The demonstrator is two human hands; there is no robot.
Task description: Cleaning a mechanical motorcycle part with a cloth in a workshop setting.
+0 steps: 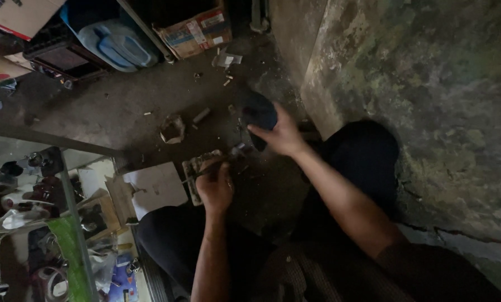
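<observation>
I am seated on a dark, dirty floor. My left hand [216, 184] is closed around a thin tool, its tip against a small grey metal part [197, 168] that lies on the floor. My right hand [281, 133] grips a dark blue rounded object [259, 112], held just above the floor beside the wall. My knees in dark trousers [362, 156] flank the work spot.
A stained concrete wall [429, 84] rises on the right. A piece of white cardboard [155, 187] lies left of the metal part. Small debris [173, 128] dots the floor. A blue plastic container [116, 42] and a cardboard box [197, 31] stand at the back. Cluttered shelving [43, 223] fills the left.
</observation>
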